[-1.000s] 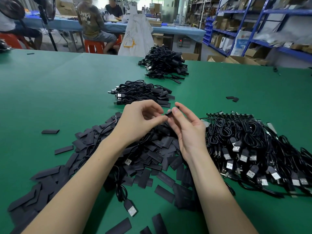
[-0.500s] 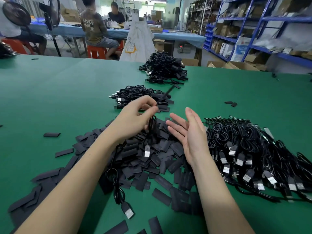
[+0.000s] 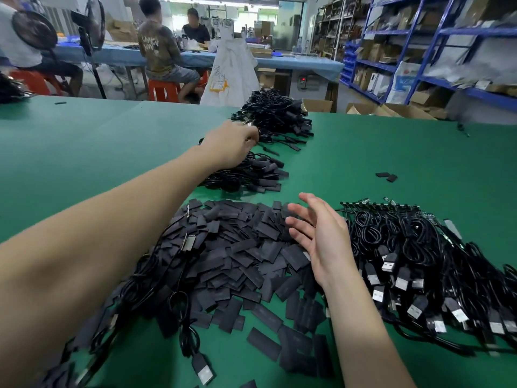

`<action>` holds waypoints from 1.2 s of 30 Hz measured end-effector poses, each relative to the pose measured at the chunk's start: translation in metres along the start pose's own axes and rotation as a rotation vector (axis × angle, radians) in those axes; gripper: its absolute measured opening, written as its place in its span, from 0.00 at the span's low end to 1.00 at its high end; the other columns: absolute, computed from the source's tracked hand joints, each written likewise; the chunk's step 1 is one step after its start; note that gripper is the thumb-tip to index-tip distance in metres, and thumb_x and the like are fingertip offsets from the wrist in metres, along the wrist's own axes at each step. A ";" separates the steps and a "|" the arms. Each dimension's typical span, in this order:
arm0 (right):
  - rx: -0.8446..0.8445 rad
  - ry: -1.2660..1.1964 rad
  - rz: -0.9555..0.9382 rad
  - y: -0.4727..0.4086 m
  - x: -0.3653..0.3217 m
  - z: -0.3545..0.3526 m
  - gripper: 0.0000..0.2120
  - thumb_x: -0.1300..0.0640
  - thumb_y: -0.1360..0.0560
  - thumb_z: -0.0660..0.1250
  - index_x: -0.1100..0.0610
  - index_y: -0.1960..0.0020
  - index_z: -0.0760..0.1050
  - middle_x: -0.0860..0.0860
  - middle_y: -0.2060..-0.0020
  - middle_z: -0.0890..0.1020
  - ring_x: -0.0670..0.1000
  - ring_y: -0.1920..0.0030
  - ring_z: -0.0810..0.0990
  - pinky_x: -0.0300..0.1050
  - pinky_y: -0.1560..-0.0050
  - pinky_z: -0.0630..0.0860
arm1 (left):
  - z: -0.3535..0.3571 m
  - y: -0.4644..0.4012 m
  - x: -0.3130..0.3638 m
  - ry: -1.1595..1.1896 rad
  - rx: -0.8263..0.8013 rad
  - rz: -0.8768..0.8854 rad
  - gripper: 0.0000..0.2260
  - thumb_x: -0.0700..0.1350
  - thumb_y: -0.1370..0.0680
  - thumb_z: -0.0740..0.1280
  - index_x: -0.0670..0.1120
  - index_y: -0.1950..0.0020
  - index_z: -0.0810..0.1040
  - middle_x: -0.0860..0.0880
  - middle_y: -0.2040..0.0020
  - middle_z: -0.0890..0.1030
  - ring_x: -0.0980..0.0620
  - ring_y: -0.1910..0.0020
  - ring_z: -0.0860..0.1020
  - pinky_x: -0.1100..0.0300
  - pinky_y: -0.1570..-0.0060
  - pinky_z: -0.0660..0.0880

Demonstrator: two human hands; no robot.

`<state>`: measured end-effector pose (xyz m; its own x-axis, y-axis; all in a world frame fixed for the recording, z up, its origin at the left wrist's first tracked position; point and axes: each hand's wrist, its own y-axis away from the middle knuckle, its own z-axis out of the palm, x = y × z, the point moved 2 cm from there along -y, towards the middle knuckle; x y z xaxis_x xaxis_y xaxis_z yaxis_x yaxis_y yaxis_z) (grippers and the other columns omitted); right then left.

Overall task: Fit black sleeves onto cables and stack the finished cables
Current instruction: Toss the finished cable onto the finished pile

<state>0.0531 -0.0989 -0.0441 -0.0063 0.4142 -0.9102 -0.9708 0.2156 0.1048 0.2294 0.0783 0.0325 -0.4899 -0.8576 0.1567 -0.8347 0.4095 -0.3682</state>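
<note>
The left hand [image 3: 232,144] had reached out to the finished pile [image 3: 251,175] at 12 o'clock, fingers curled, grip unclear; right hand [image 3: 321,236] hung spread, cable seemingly stacked

The left hand [image 3: 232,144] reaches out over a far pile of cables [image 3: 251,175]. The right hand [image 3: 321,236] stays open above the black sleeves [image 3: 237,247].

One view only — a wide-angle camera on the person's head, looking forward and down across the green counter [image 3: 84,152]. It sits close above the forearms, and the shelves [image 3: 419,51] behind bend at the edges.
</note>
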 end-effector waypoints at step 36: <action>-0.381 1.442 -0.717 0.050 0.062 0.094 0.21 0.38 0.24 0.66 0.48 0.35 0.79 0.46 0.46 0.80 0.53 0.42 0.70 0.52 0.41 0.70 | 0.006 0.136 -0.007 0.676 0.277 -0.439 0.07 0.46 0.18 0.64 0.53 0.53 0.81 0.54 0.57 0.84 0.56 0.56 0.79 0.63 0.55 0.74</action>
<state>0.0269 0.0208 -0.0571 0.4483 -0.8231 -0.3487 -0.8720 -0.3167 -0.3733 0.1208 0.1377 -0.0240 -0.2550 -0.5147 0.8186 -0.9354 -0.0830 -0.3437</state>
